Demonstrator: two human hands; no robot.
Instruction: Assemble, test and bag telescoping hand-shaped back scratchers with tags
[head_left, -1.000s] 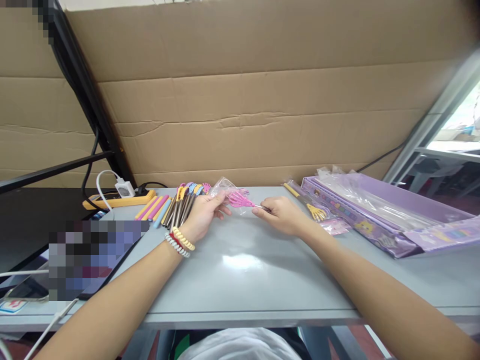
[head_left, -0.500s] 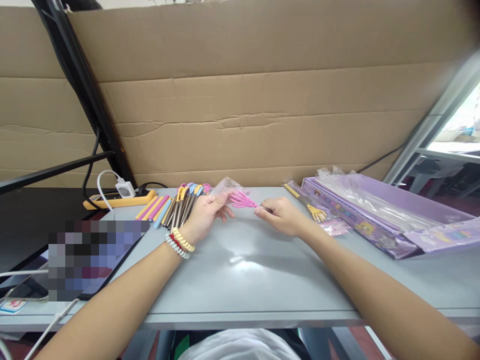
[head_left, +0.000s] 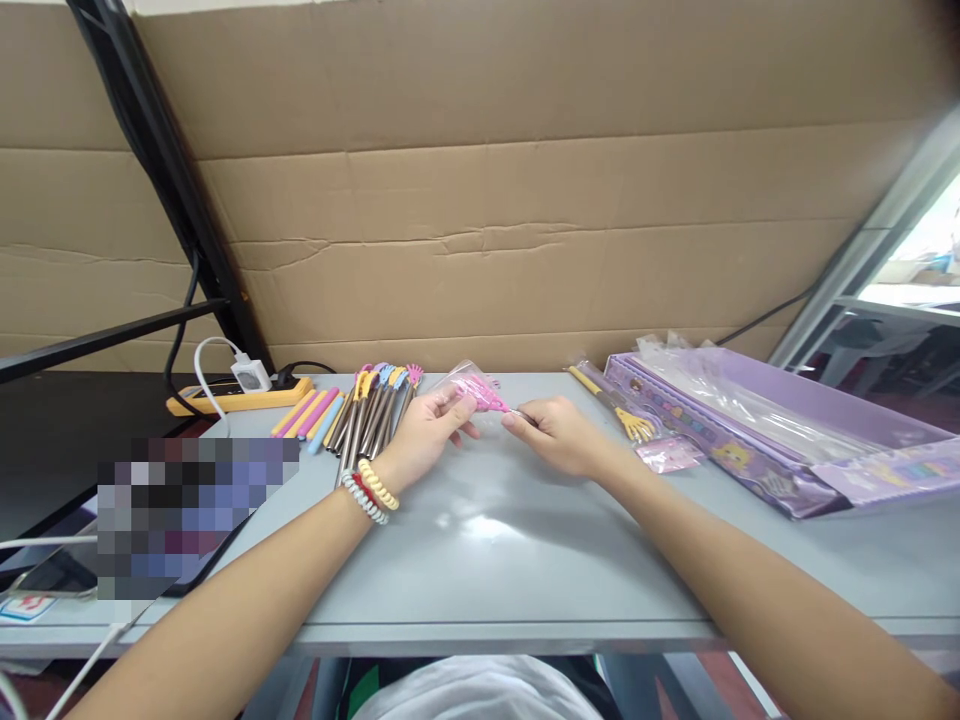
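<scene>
A pink hand-shaped back scratcher head (head_left: 487, 393) lies level above the table, between my two hands. My right hand (head_left: 555, 432) is closed round the rod just behind it, hiding most of the rod. My left hand (head_left: 431, 430) pinches a clear plastic bag (head_left: 466, 376), whose film covers at least part of the pink fingers. Just left of that hand, several back scratchers (head_left: 367, 410) with metal rods and pink, yellow and blue heads lie in a row. Coloured handle tubes (head_left: 306, 412) in yellow, pink and blue lie beside them.
On the right are a bagged yellow back scratcher (head_left: 634, 423) and a purple box (head_left: 720, 460) with clear bags (head_left: 750, 400) in it. A yellow power strip (head_left: 240, 400), cables and a blurred-out device stand left. Cardboard (head_left: 487, 200) walls the back of the grey table (head_left: 495, 590).
The pink head has shifted slightly left, and my left hand and the bag have come rightward over it. The pink fingers now sit deeper under the film and behind my left fingers.
</scene>
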